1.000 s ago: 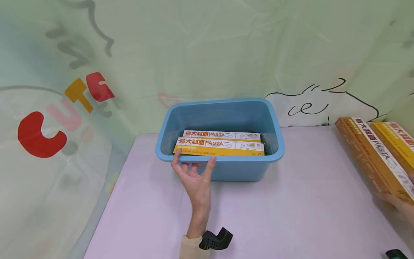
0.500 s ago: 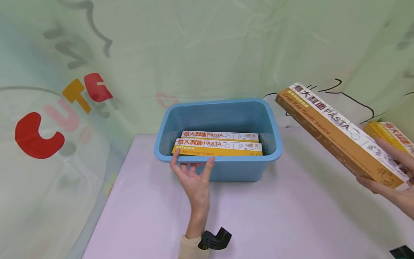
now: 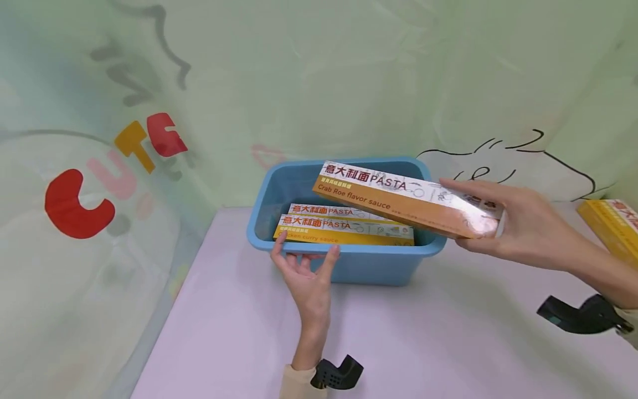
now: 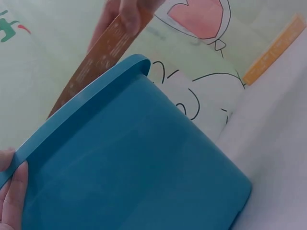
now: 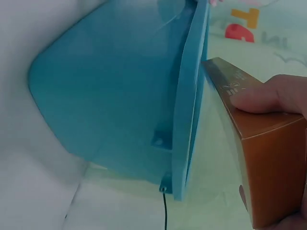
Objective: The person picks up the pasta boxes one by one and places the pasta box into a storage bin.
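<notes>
My right hand (image 3: 528,227) grips the right end of a brown and white pasta box (image 3: 394,202), labelled Crab Roe flavor sauce. The box slants over the blue plastic bin (image 3: 369,266), its left end higher than its right. Down in the bin, two yellow and white pasta boxes (image 3: 344,235) lie side by side; the front one reads Chicken curry sauce. My left hand (image 3: 306,282) holds the bin's front rim, with fingers and thumb at the edge. In the right wrist view, the thumb presses on the side of the brown box (image 5: 278,148).
Another yellow pasta box (image 3: 613,230) lies on the table (image 3: 239,332) at the far right. Behind the bin hangs a pale green printed curtain (image 3: 324,83). Black camera mounts sit on both wrists.
My right hand has lifted the crab roe pasta box from the right side of the table and carried it left over the bin. The left hand stays on the rim.
</notes>
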`<action>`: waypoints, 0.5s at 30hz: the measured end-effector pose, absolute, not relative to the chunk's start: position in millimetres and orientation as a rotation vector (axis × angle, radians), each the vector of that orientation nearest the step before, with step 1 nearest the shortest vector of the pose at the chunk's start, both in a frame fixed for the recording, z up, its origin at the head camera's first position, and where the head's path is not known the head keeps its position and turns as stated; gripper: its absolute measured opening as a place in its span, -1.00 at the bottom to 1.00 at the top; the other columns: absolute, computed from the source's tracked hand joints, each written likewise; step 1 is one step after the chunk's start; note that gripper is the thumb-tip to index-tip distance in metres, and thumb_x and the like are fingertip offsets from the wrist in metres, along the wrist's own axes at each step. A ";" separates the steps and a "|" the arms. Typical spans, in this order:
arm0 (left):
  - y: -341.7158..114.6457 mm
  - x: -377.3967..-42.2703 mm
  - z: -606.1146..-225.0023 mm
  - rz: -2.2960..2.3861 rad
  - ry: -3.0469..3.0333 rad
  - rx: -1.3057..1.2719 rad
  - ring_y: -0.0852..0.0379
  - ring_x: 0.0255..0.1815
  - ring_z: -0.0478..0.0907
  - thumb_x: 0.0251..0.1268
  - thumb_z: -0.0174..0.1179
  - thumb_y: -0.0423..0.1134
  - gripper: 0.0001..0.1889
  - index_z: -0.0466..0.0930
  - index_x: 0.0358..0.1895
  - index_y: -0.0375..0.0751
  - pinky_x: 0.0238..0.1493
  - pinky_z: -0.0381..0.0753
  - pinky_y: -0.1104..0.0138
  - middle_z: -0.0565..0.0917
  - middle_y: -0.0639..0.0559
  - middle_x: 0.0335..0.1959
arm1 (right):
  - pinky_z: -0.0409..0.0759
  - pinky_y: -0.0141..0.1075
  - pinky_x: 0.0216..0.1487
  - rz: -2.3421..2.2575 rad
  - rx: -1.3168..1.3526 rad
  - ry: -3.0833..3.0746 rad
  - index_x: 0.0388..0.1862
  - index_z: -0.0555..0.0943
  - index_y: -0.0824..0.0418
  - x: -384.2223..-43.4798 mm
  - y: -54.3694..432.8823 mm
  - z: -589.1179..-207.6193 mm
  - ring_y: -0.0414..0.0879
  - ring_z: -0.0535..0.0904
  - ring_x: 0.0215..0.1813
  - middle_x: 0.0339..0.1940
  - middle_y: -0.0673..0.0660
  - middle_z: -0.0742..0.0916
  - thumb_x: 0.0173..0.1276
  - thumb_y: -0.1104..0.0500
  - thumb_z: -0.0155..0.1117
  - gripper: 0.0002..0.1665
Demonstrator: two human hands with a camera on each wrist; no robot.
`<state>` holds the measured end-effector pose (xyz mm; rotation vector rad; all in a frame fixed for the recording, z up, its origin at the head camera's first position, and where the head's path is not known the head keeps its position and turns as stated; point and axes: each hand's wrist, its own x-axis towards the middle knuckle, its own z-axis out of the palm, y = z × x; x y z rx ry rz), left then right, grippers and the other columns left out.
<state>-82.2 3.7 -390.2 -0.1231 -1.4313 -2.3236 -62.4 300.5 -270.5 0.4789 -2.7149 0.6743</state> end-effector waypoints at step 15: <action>8.1 -83.4 -389.2 -2.350 -1.423 -0.114 -0.02 -0.02 0.51 0.19 0.44 -0.54 -0.01 -0.05 0.56 -0.22 -0.05 0.77 0.28 0.26 -0.38 0.51 | 0.49 -0.24 -0.30 0.574 0.699 -2.999 0.43 0.55 0.30 -140.1 267.7 -251.7 -0.03 0.55 -0.17 0.13 0.29 0.74 -0.08 0.23 0.64 -0.02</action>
